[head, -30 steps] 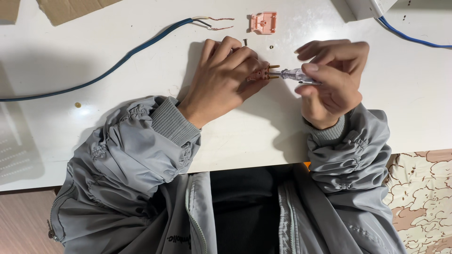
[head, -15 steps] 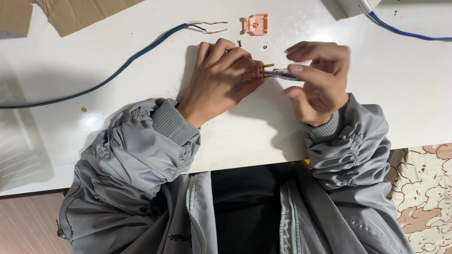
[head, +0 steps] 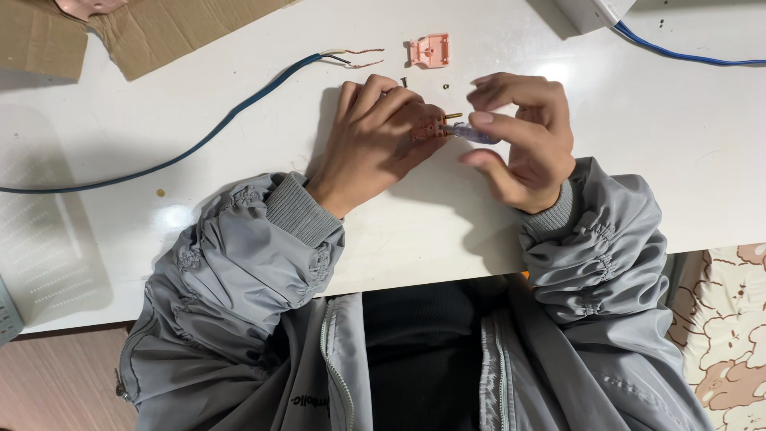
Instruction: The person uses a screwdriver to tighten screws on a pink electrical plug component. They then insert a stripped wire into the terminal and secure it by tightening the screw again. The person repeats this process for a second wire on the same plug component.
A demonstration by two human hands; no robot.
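My left hand (head: pixel 383 132) rests on the white table (head: pixel 686 152) and grips a small orange plug body with brass pins (head: pixel 435 125). My right hand (head: pixel 523 136) pinches a small screwdriver with a clear bluish handle (head: pixel 475 133), its tip against the plug body. The plug's orange cover (head: pixel 429 50) lies apart on the table just beyond my hands. A blue cable with bare stripped wire ends (head: pixel 239 108) runs from the left edge to a spot close to the cover. Tiny screws (head: pixel 404 81) lie between the cover and my left hand.
Pieces of brown cardboard (head: pixel 159 32) lie at the far left. A white box (head: pixel 590 12) with a second blue cable (head: pixel 686 54) sits at the far right. A patterned floor (head: pixel 726 335) shows below the table's right edge.
Both hands stay together on the plug body and screwdriver; the right hand's fingers have shifted slightly on the handle. The view has drifted a little.
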